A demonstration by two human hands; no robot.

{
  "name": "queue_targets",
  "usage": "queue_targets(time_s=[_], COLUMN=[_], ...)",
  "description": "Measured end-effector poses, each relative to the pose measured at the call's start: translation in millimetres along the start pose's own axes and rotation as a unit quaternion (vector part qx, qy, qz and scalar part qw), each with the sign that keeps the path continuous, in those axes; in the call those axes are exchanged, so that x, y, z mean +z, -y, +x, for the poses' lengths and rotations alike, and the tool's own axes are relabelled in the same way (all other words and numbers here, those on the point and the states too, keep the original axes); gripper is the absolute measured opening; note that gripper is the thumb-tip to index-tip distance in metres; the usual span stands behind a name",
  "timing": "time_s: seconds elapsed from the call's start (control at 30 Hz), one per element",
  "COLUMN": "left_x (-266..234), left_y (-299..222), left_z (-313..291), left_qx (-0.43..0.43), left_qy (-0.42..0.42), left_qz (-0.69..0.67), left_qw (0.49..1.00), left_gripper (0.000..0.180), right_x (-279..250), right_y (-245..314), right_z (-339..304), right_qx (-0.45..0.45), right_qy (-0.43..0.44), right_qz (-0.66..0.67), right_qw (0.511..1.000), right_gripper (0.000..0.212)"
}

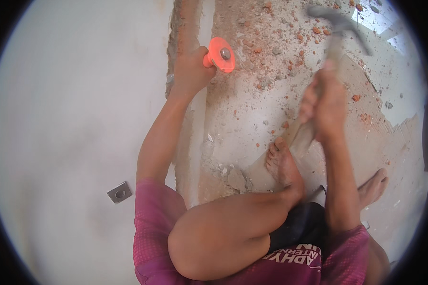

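My left hand (190, 69) grips a chisel with an orange hand guard (221, 54), its metal head showing in the guard's middle. The chisel points into a rough channel (181, 28) cut in the white wall (76, 104). My right hand (325, 107) holds a wooden-handled hammer, raised to the right of the chisel. Its blurred metal head (340, 23) is up near the top edge. My bare knee and two bare feet (283, 164) are below the hands.
Brick chips and dust (276, 45) cover the floor. Larger rubble pieces (235, 178) lie by the wall's base near my foot. A small metal plate (119, 192) is set in the wall at lower left. A flat board (361, 80) lies under the hammer.
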State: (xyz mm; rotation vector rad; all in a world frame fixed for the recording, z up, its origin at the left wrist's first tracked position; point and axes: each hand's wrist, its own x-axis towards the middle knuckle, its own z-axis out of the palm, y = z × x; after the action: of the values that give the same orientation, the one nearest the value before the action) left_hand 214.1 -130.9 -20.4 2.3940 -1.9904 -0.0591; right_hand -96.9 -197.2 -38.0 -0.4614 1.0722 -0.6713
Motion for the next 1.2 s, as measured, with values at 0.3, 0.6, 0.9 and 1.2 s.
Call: queue_targets(time_s=[0.3, 0.6, 0.9, 1.2], left_x=[6.2, -11.7, -0.5, -6.6], left_y=[-6.3, 5.6, -8.3, 2.2], left_z=[20.1, 14.7, -14.6, 6.4], left_qx=[0.03, -0.035, 0.014, -0.049], left_qy=[-0.037, -0.042, -0.064, -0.022], left_qz=[-0.021, -0.069, -0.062, -0.106], left_qw=[0.999, 0.996, 0.996, 0.993], left_gripper=[0.016, 0.022, 0.019, 0.021], right_x=[2.9, -44.4, 18.7, -24.9], right_y=[-63.6, 92.1, -52.4, 67.5], right_z=[-0.3, 30.4, -17.0, -8.3], right_qx=[-0.283, -0.26, 0.045, -0.347], right_qy=[0.019, 0.082, 0.167, 0.137], right_qz=[0.057, 0.239, -0.225, 0.285], right_qw=[0.957, 0.932, 0.959, 0.883], right_gripper=[0.027, 0.038, 0.052, 0.034])
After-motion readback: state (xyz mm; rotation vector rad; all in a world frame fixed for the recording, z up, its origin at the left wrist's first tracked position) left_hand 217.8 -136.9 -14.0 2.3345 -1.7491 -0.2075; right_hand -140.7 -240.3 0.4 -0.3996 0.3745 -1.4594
